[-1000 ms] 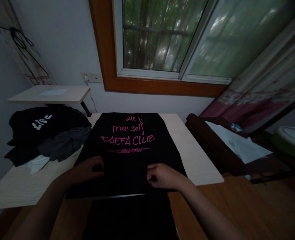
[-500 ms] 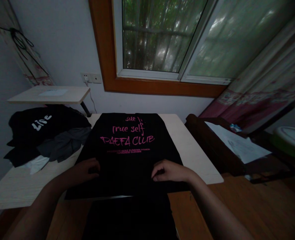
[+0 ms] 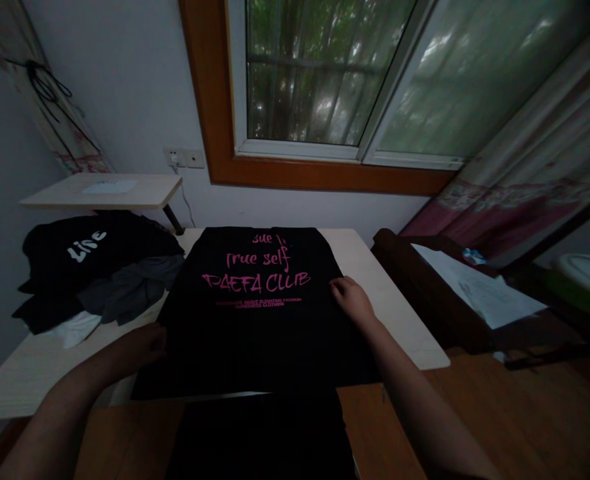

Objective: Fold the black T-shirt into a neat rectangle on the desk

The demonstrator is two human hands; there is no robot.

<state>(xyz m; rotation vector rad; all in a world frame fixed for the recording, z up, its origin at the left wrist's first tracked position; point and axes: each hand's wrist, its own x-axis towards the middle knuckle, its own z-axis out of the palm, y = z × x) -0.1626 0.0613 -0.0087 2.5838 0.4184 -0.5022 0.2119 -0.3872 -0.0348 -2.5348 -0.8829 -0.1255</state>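
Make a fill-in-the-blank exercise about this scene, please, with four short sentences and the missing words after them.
1. The lettering on the black T-shirt spread on the table is ____ in colour.
2. The right hand rests at the shirt's ____ edge.
3. The pile of clothes lies to the ____ of the shirt.
4. In the wall behind the table there is a ____ with a wooden frame.

Missing words: pink; right; left; window.
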